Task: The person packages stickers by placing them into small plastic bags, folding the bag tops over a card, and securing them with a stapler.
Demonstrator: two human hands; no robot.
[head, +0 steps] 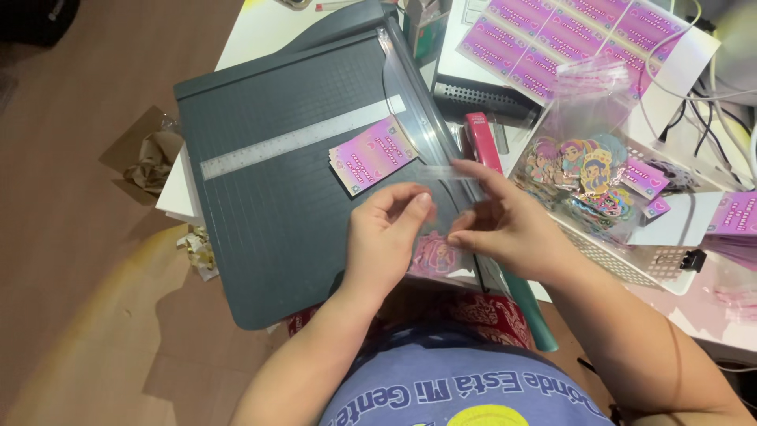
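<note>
In the head view, a small clear plastic sleeve (441,213) is held between both hands just above the near right part of a dark grey paper trimmer (268,181). The left hand (384,237) is curled, its thumb and fingertips pinched on the left edge of the sleeve. The right hand (505,225) is closed on the sleeve's right side, with the forefinger stretched along its upper edge. A pink sticker (434,254) is seen inside the lower part of the sleeve, partly hidden by the left hand.

On the trimmer's bed, a small stack of pink cards (371,154) is laid just beside the clear cutting rail (414,102), below the pale ruler strip (292,142). The trimmer is rested on a white table (252,31) and overhangs its near edge. To the right of the rail, a red stapler (482,140) is seen, touching or nearly touching the right hand's fingers. Farther right, a white mesh basket (631,264) is filled with colourful stickers (579,170) and clear bags (591,87). Behind it, a sheet of pink labels (568,35) is spread out. Crumpled brown paper (154,162) is lying on the wooden floor (71,260) to the left.
</note>
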